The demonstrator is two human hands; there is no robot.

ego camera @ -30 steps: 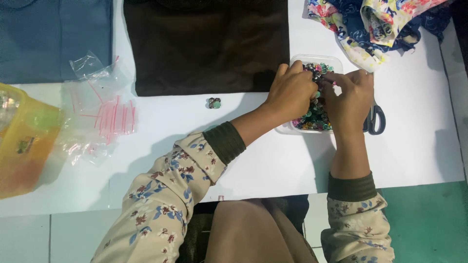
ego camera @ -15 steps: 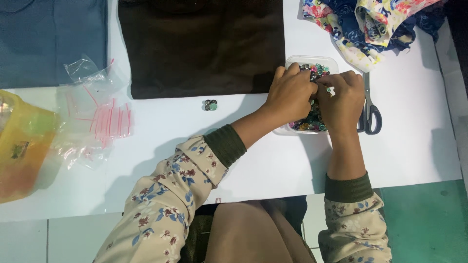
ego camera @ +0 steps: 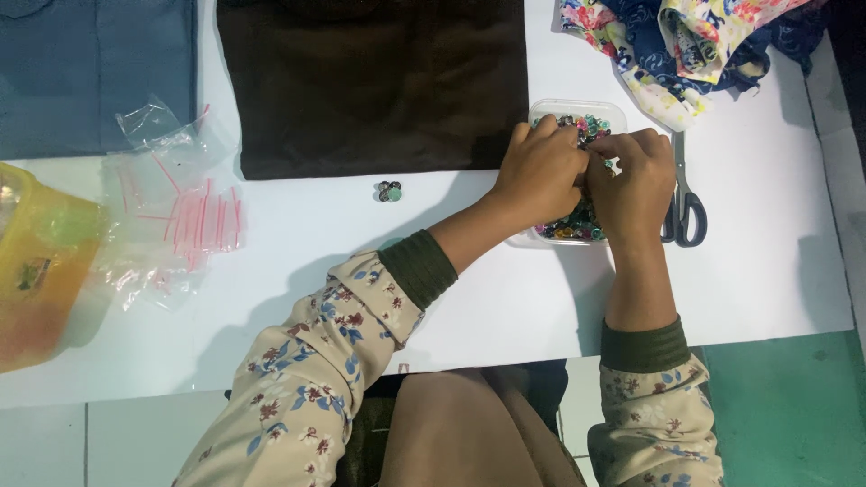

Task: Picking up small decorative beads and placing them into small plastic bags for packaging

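Your left hand (ego camera: 539, 171) and right hand (ego camera: 639, 180) meet knuckle to knuckle directly over the clear plastic tray (ego camera: 577, 110) of small coloured beads (ego camera: 570, 225); both are curled, fingertips pinched together at a tiny pale piece (ego camera: 611, 165) between them, though whether each hand truly grips it or only touches it you cannot tell, the piece being too small and half hidden. The tray lies straight beneath both hands, its long axis running away from you toward the dark brown cloth (ego camera: 372, 81), with beads showing at its near and far ends only. Neither hand is nearer: both sit on it equally. Just right of your right hand, touching its outer edge, lie scissors (ego camera: 683, 203), blades pointing away from you, handles toward you. Beyond them, at the far right, a heap of floral fabric (ego camera: 686, 41). To the left of your left forearm, well apart, one single green-and-dark bead ornament (ego camera: 389, 190) rests alone on the white table (ego camera: 767, 271). Farther left, a scatter of small clear zip bags (ego camera: 171, 212) with pink strips, then a yellow plastic container (ego camera: 41, 271) at the edge. A blue cloth (ego camera: 90, 72) lies at the far left.
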